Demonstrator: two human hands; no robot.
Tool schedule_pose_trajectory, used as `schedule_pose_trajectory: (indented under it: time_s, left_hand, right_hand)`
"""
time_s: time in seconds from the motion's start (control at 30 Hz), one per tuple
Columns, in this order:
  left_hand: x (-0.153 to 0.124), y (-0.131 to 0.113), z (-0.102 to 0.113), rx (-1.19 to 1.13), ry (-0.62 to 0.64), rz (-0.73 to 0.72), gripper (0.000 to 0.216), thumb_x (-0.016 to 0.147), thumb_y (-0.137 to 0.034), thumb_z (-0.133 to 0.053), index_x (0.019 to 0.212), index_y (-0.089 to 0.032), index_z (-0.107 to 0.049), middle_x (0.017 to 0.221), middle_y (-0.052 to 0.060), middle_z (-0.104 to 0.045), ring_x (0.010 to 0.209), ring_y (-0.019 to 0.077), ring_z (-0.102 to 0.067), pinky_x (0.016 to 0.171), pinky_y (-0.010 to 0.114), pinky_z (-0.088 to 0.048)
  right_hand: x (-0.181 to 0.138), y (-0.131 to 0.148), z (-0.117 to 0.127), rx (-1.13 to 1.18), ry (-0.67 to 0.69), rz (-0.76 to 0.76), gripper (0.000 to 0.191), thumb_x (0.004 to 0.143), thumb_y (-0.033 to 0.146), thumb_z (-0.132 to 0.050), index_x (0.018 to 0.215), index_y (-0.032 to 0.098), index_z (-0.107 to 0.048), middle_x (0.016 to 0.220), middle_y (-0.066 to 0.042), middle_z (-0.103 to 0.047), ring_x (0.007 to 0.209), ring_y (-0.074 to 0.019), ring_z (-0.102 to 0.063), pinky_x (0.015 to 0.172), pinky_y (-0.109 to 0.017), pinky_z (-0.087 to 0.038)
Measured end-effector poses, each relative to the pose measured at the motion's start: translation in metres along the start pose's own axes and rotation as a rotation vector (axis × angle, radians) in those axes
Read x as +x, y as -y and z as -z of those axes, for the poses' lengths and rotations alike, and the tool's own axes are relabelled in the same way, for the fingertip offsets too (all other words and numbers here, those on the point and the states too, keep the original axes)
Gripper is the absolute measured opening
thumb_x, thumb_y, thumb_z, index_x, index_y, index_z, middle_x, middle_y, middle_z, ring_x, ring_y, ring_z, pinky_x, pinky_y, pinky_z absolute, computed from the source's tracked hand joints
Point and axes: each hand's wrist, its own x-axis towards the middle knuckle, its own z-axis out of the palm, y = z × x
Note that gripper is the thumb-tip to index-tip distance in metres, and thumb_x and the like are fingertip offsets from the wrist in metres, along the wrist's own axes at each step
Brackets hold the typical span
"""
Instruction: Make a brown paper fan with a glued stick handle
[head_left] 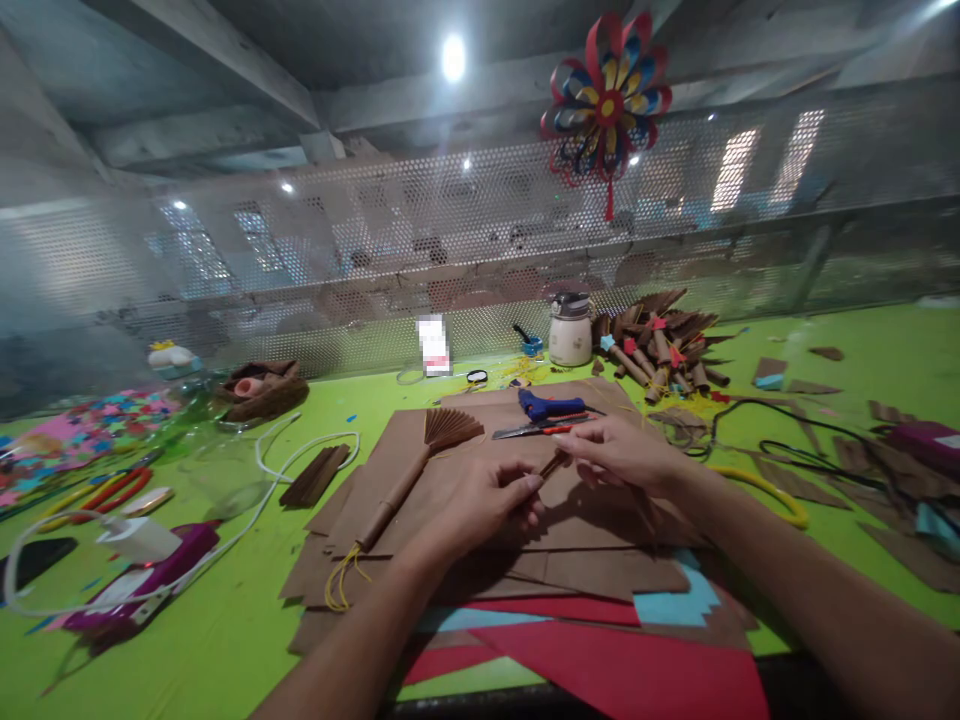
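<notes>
A small piece of folded brown paper (553, 464) spans the gap between my two hands, above a stack of brown paper sheets (450, 505). The fingers and thumb of my left hand (499, 500) pinch its near end. At its other end, my right hand (611, 455) closes on it with thumb and fingertips. Left of my hands lies a rolled brown paper tube (391, 500) with a pleated fan (451, 428) at its top and a yellow string loop (345, 580) at its bottom. Just beyond my hands rest a blue glue gun (551, 405) and a cutter knife (536, 428).
Red paper (622, 660) shows under the stack. At the back right, several finished paper pieces (667, 345) are heaped beside a white jar (571, 335). A purple power strip (142, 590) with a white cable lies left, near folded brown paper strips (319, 478).
</notes>
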Motion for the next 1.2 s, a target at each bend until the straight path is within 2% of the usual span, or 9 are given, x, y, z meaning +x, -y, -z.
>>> schedule_pose_trajectory:
  time_s: [0.1,0.17,0.27,0.47,0.57,0.7,0.9,1.0,1.2]
  left_hand:
    - [-0.002,-0.003,0.000,0.389,-0.190,-0.195,0.023,0.084,-0.033,-0.052,0.092,-0.017,-0.067,0.080,0.004,-0.068,0.072,0.0143,-0.057,0.069,0.025,-0.044]
    - [-0.003,-0.003,0.000,0.536,-0.267,-0.319,0.022,0.084,-0.030,-0.053,0.098,-0.020,-0.067,0.092,0.005,-0.069,0.082,0.0168,-0.059,0.076,0.027,-0.044]
    - [-0.003,0.002,0.002,0.622,-0.322,-0.451,0.023,0.086,-0.031,-0.052,0.101,-0.020,-0.065,0.097,0.006,-0.068,0.087,0.0181,-0.059,0.079,0.028,-0.044]
    - [-0.003,0.006,0.004,0.783,-0.451,-0.632,0.020,0.090,-0.025,-0.046,0.095,-0.016,-0.063,0.088,0.008,-0.063,0.081,0.0164,-0.056,0.073,0.028,-0.044]
    - [-0.004,0.005,0.004,0.854,-0.504,-0.693,0.020,0.090,-0.020,-0.044,0.094,-0.016,-0.063,0.086,0.008,-0.061,0.080,0.0162,-0.054,0.072,0.028,-0.044]
    - [-0.007,0.006,0.004,0.925,-0.552,-0.783,0.020,0.090,-0.014,-0.042,0.098,-0.016,-0.060,0.090,0.008,-0.059,0.082,0.0165,-0.053,0.073,0.029,-0.045]
    - [-0.012,0.002,0.003,0.989,-0.587,-0.896,0.019,0.088,-0.009,-0.044,0.101,-0.014,-0.056,0.089,0.008,-0.058,0.081,0.0162,-0.050,0.072,0.028,-0.045]
    - [-0.011,0.001,0.001,0.954,-0.611,-0.917,0.022,0.087,-0.008,-0.046,0.105,-0.015,-0.054,0.090,0.008,-0.057,0.083,0.0158,-0.050,0.074,0.028,-0.046]
    - [-0.008,0.004,-0.001,0.907,-0.694,-0.939,0.029,0.083,-0.006,-0.051,0.111,-0.014,-0.049,0.094,0.009,-0.056,0.087,0.0172,-0.051,0.076,0.030,-0.048]
  right_hand:
    - [-0.001,0.000,0.000,-0.021,0.010,0.012,0.048,0.078,0.061,-0.050,0.074,0.014,-0.062,0.050,0.000,-0.055,0.039,-0.0060,-0.034,0.037,-0.020,-0.021]
    - [-0.002,0.001,0.001,-0.044,0.012,0.050,0.045,0.078,0.057,-0.053,0.078,0.014,-0.064,0.054,0.000,-0.056,0.040,-0.0058,-0.034,0.037,-0.019,-0.022]
    - [-0.004,0.005,0.003,-0.098,0.004,0.128,0.037,0.078,0.050,-0.057,0.083,0.014,-0.066,0.057,0.001,-0.057,0.043,-0.0061,-0.036,0.039,-0.019,-0.025]
    - [-0.007,0.007,0.000,-0.191,-0.072,0.265,0.024,0.077,0.033,-0.061,0.092,0.016,-0.068,0.058,0.002,-0.056,0.054,-0.0093,-0.048,0.050,-0.020,-0.036]
    - [-0.008,0.006,-0.002,-0.227,-0.094,0.311,0.027,0.078,0.031,-0.060,0.101,0.018,-0.068,0.058,0.003,-0.054,0.053,-0.0094,-0.047,0.052,-0.021,-0.037]
    - [-0.012,0.008,-0.006,-0.310,-0.108,0.405,0.039,0.077,0.038,-0.064,0.111,0.020,-0.066,0.063,0.001,-0.058,0.058,-0.0114,-0.049,0.056,-0.023,-0.042]
    - [-0.014,0.015,-0.014,-0.290,-0.228,0.491,0.029,0.080,0.036,-0.062,0.099,0.016,-0.071,0.063,-0.002,-0.063,0.054,-0.0111,-0.052,0.052,-0.022,-0.043]
    - [-0.014,0.016,-0.015,-0.281,-0.260,0.547,0.026,0.082,0.032,-0.060,0.097,0.015,-0.072,0.055,0.000,-0.060,0.049,-0.0094,-0.050,0.047,-0.020,-0.040]
    - [-0.016,0.015,-0.015,-0.276,-0.302,0.617,0.022,0.082,0.028,-0.060,0.095,0.014,-0.071,0.058,-0.001,-0.063,0.050,-0.0088,-0.053,0.047,-0.019,-0.041]
